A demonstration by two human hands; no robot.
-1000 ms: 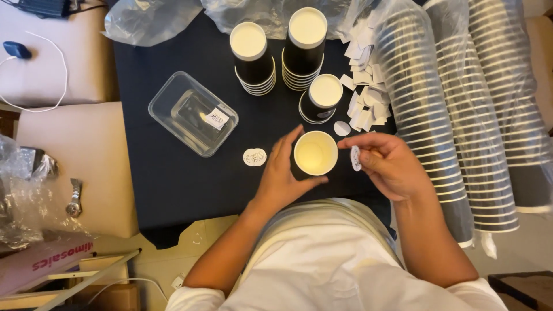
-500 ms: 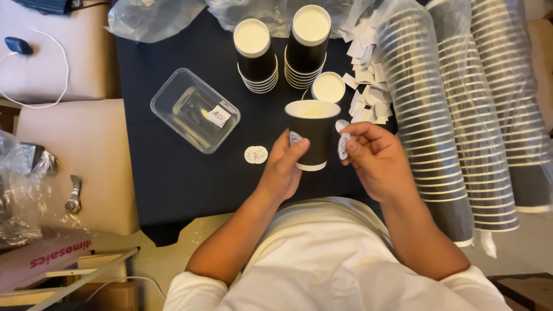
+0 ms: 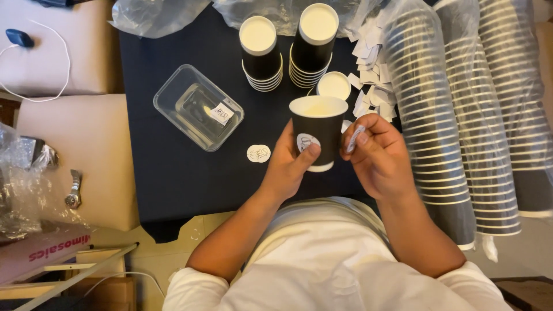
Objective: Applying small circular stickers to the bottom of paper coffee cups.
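Above dark desk (image 3: 173, 173): left hand (image 3: 288, 167) fingers clamped on black paper cup (image 3: 318, 132), thumb pressing round sticker (image 3: 307, 141); right hand (image 3: 377, 155) fingers pinching white paper strip (image 3: 354, 138) beside cup.

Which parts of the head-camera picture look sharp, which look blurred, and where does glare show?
Head view: the black paper cup and the left hand holding it are fairly sharp; the right hand and its white sticker strip show slight motion blur; glare streaks the plastic sleeves over the long cup stacks and the clear plastic container; lighting is soft and warm.
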